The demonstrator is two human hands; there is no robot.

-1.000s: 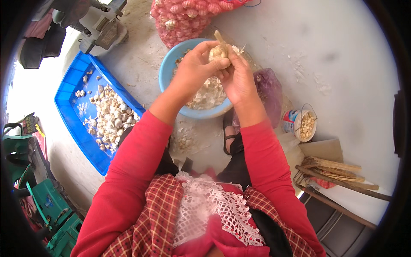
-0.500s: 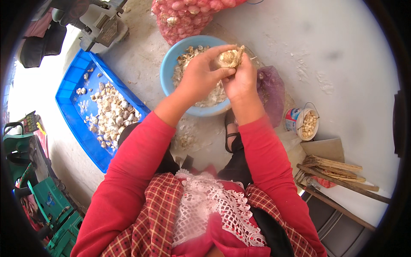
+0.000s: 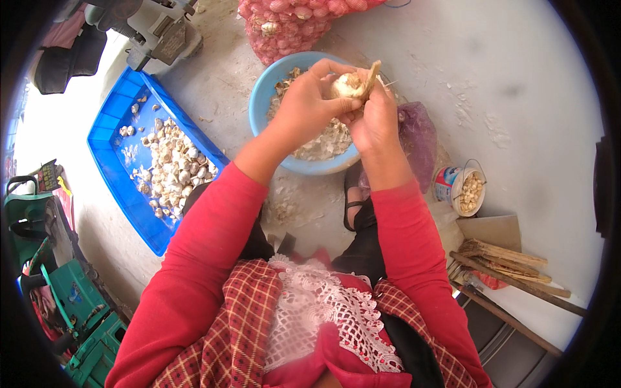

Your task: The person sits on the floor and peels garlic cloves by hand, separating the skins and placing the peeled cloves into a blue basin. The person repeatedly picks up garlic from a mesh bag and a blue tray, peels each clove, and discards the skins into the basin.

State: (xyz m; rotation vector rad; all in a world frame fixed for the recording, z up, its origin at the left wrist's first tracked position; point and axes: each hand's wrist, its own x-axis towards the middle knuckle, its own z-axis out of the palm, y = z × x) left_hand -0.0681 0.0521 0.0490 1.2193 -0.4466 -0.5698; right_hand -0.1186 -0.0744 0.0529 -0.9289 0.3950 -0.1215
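**Fingers on garlic bulb, peeling over the bowl**

Fingers of the left hand curl over a garlic bulb, thumb and fingertips pinched on its near side. Right hand closes round the bulb from below and behind, its thumb up by the dry stalk that sticks out toward the top. Both hands shut on the same bulb, no gap showing between fingers and skin.

Bulb sits in the air above the round blue bowl, which holds pale husk and skin scraps. Red mesh sack of garlic lies just beyond the bowl. Blue rectangular tray on the person's left carries loose cloves and small bulbs. Small bucket of cloves stands on the right, near a purplish plastic bag.

Judgement: step in hand looks like stripping the outer skin or breaking the bulb apart (can't tell which from finger pose alone). Next move likely calls for the left thumb to dig in and pull while the right hand keeps the bulb from turning, with scraps falling into the bowl below. Cloves then probably go to the tray or the bucket; which one isn't clear.
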